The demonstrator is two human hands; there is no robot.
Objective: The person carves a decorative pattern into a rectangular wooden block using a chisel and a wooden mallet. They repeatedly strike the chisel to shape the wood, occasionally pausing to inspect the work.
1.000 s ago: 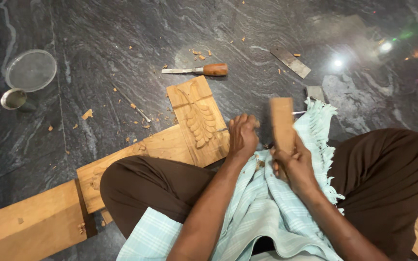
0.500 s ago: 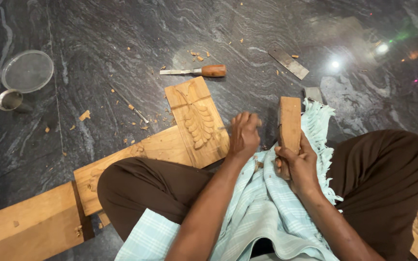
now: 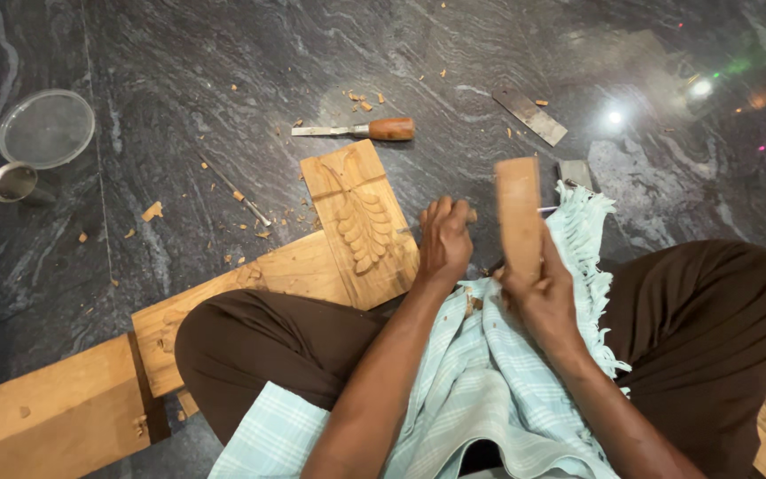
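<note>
Left hand (image 3: 443,241): fist clamped on chisel handle (image 3: 470,215).
Right hand (image 3: 538,293): clamped on wooden mallet block (image 3: 519,213), lower end.
Block: stiff, likely weighty; hold low.

No packages, labels, signs or screens

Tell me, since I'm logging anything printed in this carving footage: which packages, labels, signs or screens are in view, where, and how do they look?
None in view: no package, label, sign or screen.
The dark stone floor bears only bare things: a carved wooden panel, a wooden-handled chisel, a flat metal blade, a round clear lid.
</note>
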